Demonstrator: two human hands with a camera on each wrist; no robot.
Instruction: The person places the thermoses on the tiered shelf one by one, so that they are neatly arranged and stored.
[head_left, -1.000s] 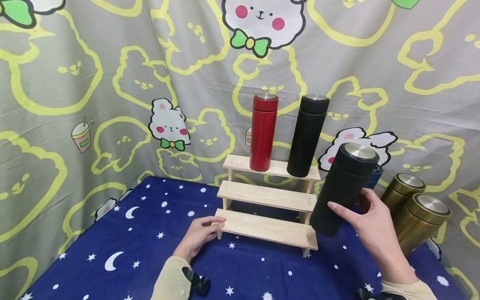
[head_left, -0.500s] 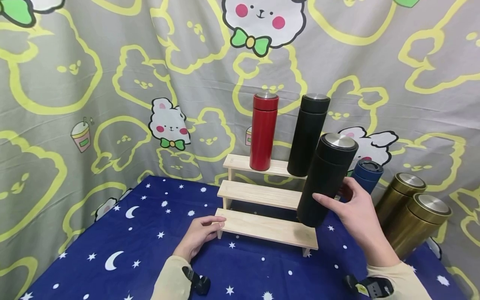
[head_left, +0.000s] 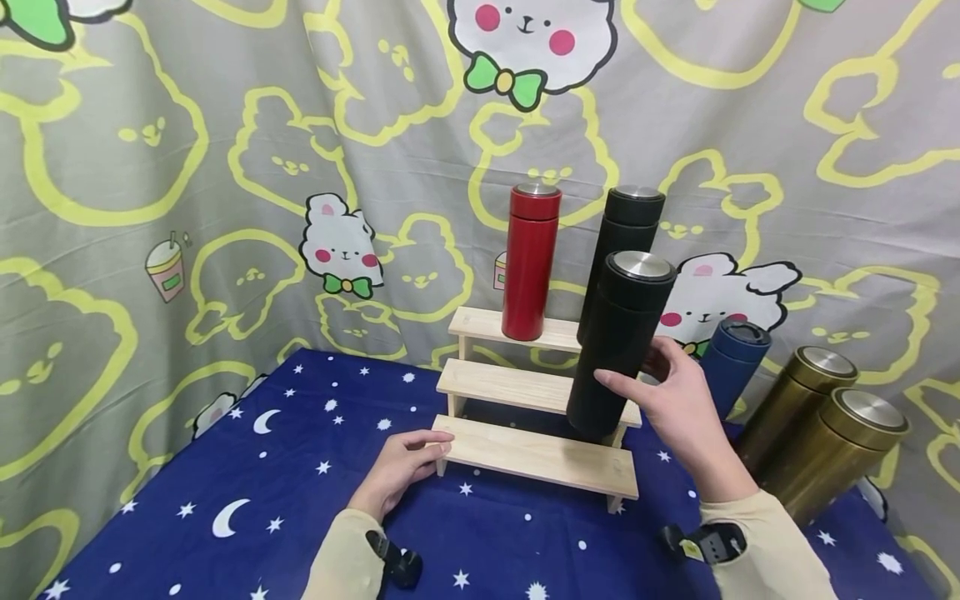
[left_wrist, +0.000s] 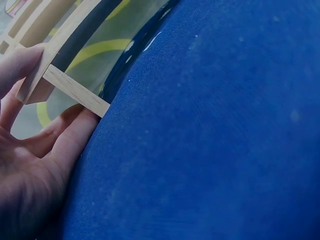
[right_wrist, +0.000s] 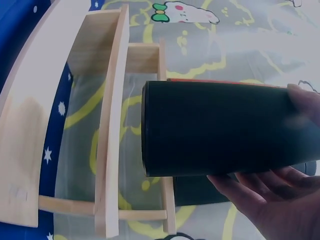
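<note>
My right hand (head_left: 678, 404) grips a black thermos bottle (head_left: 618, 350) with a silver lid top, tilted slightly. It is held in front of the right end of the three-step wooden display stand (head_left: 532, 454); in the right wrist view the bottle's base (right_wrist: 146, 130) is apart from the middle step (right_wrist: 114, 115). My left hand (head_left: 401, 471) holds the left end of the bottom step, thumb on the board and fingers by the leg (left_wrist: 75, 90). On the top step stand a red thermos (head_left: 531, 267) and another black thermos (head_left: 633, 212), partly hidden by the held one.
Right of the stand are a blue thermos (head_left: 731, 362) and two gold thermoses (head_left: 798, 400), partly behind my right arm. A dark blue star-patterned cloth (head_left: 292, 492) covers the table. A grey cartoon-print curtain (head_left: 420, 192) hangs close behind the stand.
My right hand has carried the black thermos left and slightly up, from beside the stand to in front of its right end. The blue thermos has come into view. My left hand stays put.
</note>
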